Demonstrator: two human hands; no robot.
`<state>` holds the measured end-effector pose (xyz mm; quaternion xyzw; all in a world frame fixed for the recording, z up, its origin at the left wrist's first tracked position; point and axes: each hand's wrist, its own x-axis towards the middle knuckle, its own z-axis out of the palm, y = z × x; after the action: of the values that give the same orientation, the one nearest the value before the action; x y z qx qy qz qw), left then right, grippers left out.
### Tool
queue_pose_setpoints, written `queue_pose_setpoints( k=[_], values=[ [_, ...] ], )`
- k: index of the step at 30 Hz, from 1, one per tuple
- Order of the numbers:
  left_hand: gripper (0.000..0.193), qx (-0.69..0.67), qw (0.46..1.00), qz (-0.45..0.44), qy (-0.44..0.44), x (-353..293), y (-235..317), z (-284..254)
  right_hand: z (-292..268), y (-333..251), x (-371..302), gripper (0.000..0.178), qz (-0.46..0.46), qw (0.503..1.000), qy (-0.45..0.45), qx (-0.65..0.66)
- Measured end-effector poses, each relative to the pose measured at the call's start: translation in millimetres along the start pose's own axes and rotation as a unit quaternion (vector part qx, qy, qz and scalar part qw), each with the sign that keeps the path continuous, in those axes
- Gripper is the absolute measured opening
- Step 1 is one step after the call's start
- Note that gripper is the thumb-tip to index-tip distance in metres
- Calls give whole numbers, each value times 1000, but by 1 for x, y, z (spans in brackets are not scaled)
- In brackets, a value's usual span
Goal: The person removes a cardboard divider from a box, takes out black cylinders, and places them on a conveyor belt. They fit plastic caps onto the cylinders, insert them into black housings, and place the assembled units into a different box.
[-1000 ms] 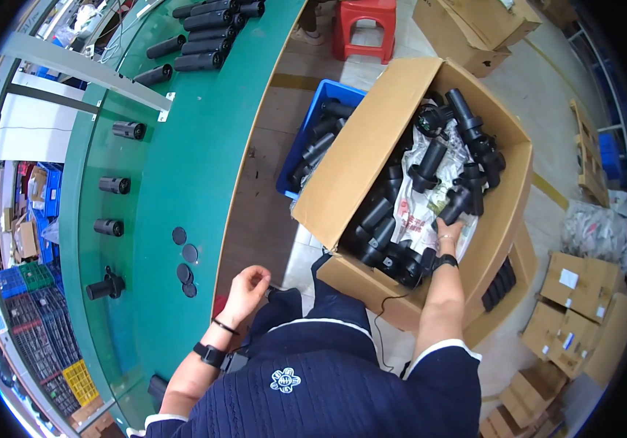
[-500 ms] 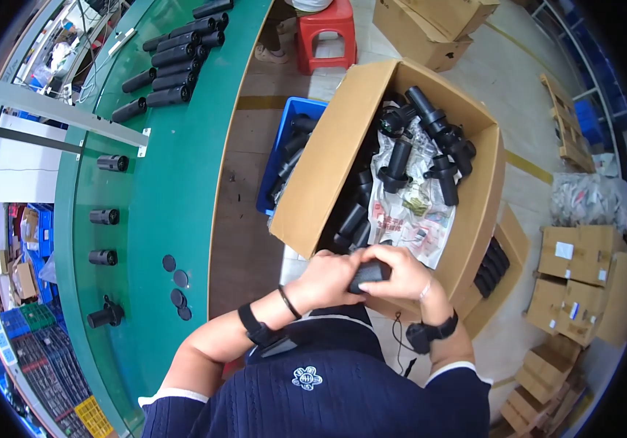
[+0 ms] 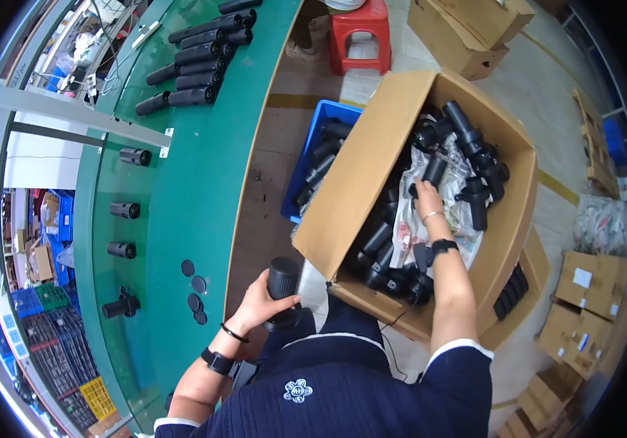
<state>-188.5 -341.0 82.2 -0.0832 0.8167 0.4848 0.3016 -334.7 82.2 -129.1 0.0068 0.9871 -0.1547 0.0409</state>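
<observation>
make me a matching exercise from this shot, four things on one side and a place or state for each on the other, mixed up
1. left hand
2. right hand
3. red plastic stool
4. flat black discs

A. inside the open cardboard box, at a black tube
B. lying on the green tabletop
C. holding a ribbed black cylinder
D. standing on the tiled floor

Pairs: 1-C, 2-A, 3-D, 4-B

Pale floor (image 3: 551, 131), seemingly tiled; red stool (image 3: 363, 26); wooden pallet (image 3: 595, 150) right.
</observation>
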Motion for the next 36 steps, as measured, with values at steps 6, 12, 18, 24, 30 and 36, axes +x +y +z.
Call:
queue_pose_setpoints(
  k=[6, 12, 18, 24, 30, 36],
  values=[
    [59, -84, 995, -37, 32, -9, -2, -9, -60, 26, 68, 70, 213, 963, 138, 94],
    [63, -35, 997, -32, 63, -21, -19, -20, -76, -2, 145, 44, 293, 954, -60, 18],
    [70, -51, 993, -12, 107, -43, -20, -42, -69, 64, 98, 41, 50, 998, 42, 24],
    [66, -150, 965, 3, 215, -93, -64, -57, -178, -64, 19, 26, 15, 971, -74, 225],
    [63, -272, 924, 2, 268, -128, -112, -65, -202, -286, -18, 27, -241, 951, -130, 147],
    [61, -304, 875, 21, 377, -188, -165, -94, -100, -485, -31, 31, -402, 891, -172, 121]
  ],
)
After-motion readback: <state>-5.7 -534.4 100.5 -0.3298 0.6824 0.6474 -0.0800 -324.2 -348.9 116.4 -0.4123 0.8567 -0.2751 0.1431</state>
